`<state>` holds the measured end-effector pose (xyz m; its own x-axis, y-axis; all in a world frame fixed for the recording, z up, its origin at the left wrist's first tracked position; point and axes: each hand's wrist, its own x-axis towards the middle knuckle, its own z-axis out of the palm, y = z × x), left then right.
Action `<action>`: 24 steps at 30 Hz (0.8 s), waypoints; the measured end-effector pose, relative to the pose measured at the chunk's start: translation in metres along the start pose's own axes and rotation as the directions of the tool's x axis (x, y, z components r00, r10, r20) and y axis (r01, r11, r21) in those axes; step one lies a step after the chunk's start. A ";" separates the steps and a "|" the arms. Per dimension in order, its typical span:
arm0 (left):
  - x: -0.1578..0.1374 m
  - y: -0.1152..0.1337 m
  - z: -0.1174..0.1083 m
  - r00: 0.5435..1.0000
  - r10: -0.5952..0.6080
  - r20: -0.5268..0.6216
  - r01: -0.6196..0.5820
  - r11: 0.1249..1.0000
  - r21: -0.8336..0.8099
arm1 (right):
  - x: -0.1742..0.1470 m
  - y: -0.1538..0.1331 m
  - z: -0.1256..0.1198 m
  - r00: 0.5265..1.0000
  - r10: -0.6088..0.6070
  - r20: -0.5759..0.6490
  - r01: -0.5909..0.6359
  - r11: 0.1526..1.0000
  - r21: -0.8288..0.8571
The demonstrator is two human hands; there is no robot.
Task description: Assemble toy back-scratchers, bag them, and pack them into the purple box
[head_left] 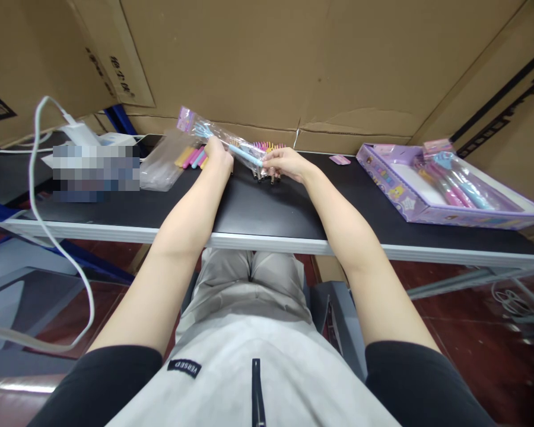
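Note:
A light-blue back scratcher with a claw-like head lies inside a clear plastic bag with a purple printed top. My left hand is closed around the bag near the claw end. At the handle end, my right hand pinches the bag and the scratcher between thumb and fingers. The bag slants down from upper left to right above the black table. Behind and under my right hand lie several claw heads in pink and yellow with metal rods. Coloured handles lie left of my left hand.
Clear empty bags lie at the left, near a white charger with a looping cable. A purple display box with several bagged scratchers stands right. A small pink card lies near the cardboard wall.

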<state>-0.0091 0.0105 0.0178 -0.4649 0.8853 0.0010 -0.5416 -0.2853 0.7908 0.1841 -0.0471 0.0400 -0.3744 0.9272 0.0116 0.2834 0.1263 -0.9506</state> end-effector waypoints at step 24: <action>-0.010 0.009 -0.003 0.978 -0.094 -0.188 0.064 0.985 -0.162 | 0.007 0.007 -0.031 0.999 -0.033 0.005 0.032 0.989 0.142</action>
<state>-0.0117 -0.0019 0.0231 -0.5351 0.8235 -0.1885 -0.6763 -0.2839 0.6797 0.2111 -0.0291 0.0432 -0.3884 0.9205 0.0414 0.1432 0.1047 -0.9841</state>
